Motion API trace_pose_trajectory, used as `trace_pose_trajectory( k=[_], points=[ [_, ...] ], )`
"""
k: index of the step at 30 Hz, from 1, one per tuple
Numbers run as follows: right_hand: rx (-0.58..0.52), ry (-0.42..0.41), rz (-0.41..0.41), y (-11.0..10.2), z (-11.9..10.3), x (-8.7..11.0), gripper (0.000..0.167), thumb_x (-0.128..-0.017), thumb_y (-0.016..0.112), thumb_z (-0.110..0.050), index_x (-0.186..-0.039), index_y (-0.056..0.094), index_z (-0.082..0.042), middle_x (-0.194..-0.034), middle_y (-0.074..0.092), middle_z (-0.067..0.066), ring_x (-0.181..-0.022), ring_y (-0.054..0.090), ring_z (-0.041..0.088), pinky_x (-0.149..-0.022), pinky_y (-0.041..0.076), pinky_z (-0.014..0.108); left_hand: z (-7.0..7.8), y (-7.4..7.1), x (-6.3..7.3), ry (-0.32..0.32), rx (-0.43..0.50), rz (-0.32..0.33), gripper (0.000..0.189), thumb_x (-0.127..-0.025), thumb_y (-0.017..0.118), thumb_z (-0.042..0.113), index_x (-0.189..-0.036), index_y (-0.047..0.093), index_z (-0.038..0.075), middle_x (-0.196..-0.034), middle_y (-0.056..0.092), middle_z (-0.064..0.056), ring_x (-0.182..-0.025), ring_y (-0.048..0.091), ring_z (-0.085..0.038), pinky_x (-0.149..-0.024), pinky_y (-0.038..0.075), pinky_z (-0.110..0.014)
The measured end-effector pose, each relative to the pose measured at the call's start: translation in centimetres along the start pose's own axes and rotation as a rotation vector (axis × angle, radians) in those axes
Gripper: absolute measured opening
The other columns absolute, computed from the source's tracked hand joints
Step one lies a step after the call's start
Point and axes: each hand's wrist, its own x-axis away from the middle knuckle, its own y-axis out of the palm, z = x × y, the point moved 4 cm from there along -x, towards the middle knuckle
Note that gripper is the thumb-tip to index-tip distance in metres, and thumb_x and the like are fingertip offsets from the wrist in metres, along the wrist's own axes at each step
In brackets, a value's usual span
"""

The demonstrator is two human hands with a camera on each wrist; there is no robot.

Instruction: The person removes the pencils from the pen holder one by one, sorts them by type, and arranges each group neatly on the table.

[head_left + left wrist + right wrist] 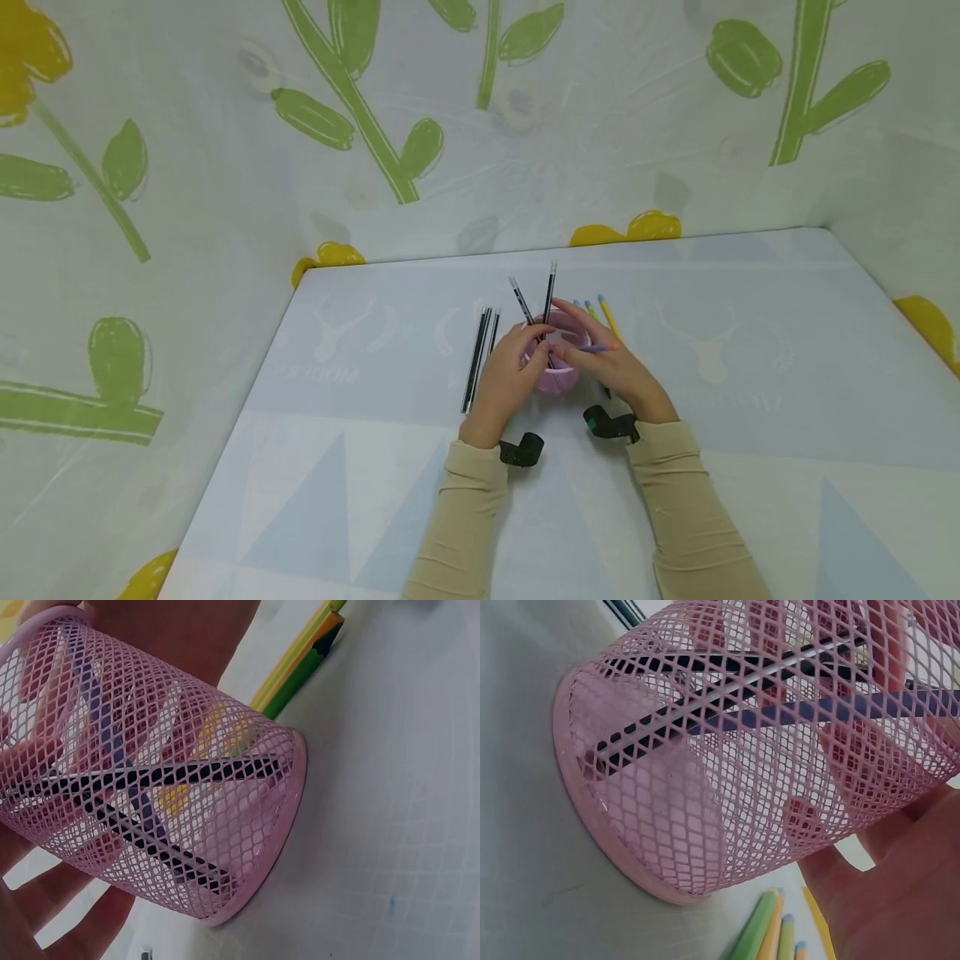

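Note:
A pink mesh pencil cup [557,381] is between both hands, over the table. My left hand [508,373] holds its left side, thumb and forefinger near the rim beside the black pencils. My right hand [617,367] grips the other side, fingers curving around the rim. Two black pencils [550,292] lean out of the cup's top, crossing inside the mesh in the left wrist view. A purple pencil [802,712] slants inside the cup too, its upper part lying toward my right hand. Some fingertips are hidden behind the mesh.
Several black pencils [475,362] lie on the table left of the cup. Coloured pencils [607,315], yellow and green among them, lie to the right, partly under my right hand. The patterned tablecloth [375,492] reaches a floral curtain [480,167] behind.

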Motion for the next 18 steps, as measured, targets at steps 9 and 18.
trace_pose_trajectory(
  k=[9, 18],
  points=[
    [0.031, -0.063, -0.041, -0.02, -0.2, -0.14, 0.06, -0.087, 0.053, -0.005, -0.14, 0.025, -0.011, -0.138, 0.033, 0.013, -0.124, 0.031, 0.034, -0.097, 0.026, 0.053, -0.23, -0.12, 0.05, 0.048, -0.017, -0.013, 0.033, -0.09, 0.04, 0.034, -0.114, 0.057, 0.021, -0.093, 0.053, 0.005, -0.075, 0.047, -0.008, -0.063, 0.041, -0.025],
    [0.002, 0.021, -0.032, -0.14, -0.07, 0.01, 0.062, -0.087, 0.055, -0.01, -0.141, 0.025, -0.015, -0.137, 0.032, 0.01, -0.123, 0.031, 0.033, -0.096, 0.027, 0.052, -0.24, 0.0, 0.02, 0.042, -0.024, -0.038, 0.034, -0.09, 0.038, 0.035, -0.114, 0.057, 0.022, -0.097, 0.054, 0.008, -0.076, 0.047, -0.007, -0.065, 0.041, -0.024]
  ],
)
